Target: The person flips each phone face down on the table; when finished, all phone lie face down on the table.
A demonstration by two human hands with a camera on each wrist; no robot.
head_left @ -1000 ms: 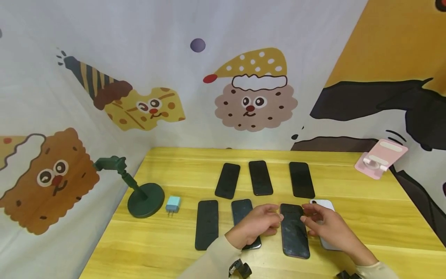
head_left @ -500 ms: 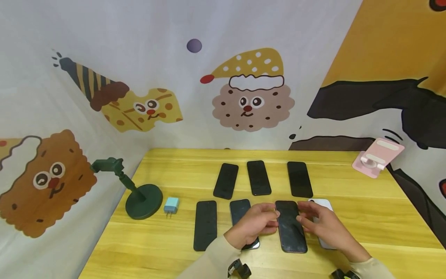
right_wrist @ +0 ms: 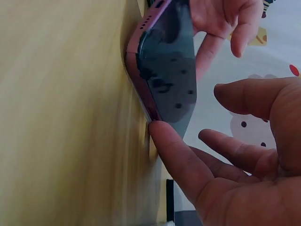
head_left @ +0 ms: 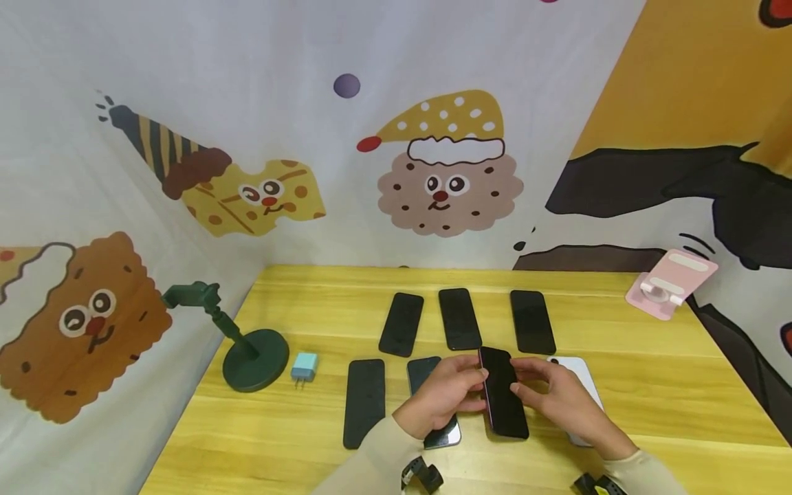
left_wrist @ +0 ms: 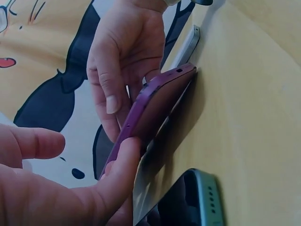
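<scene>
Left grip [head_left: 444,393] holds a glossy, round-cornered phone [head_left: 504,397] by its purple rim; right grip [head_left: 553,393], relaxed, touches the opposite edge.

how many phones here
7: back left phone, back middle phone, back right phone, front left phone, dark phone partly behind left hand, white phone partly behind right hand, purple-edged phone between them.

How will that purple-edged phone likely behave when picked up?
The purple-edged phone is probably stiff, since its tilted body shows no bend. Its glossy, reflecting screen could be slippery. Being a flat slab, it seems unlikely to roll.
</scene>
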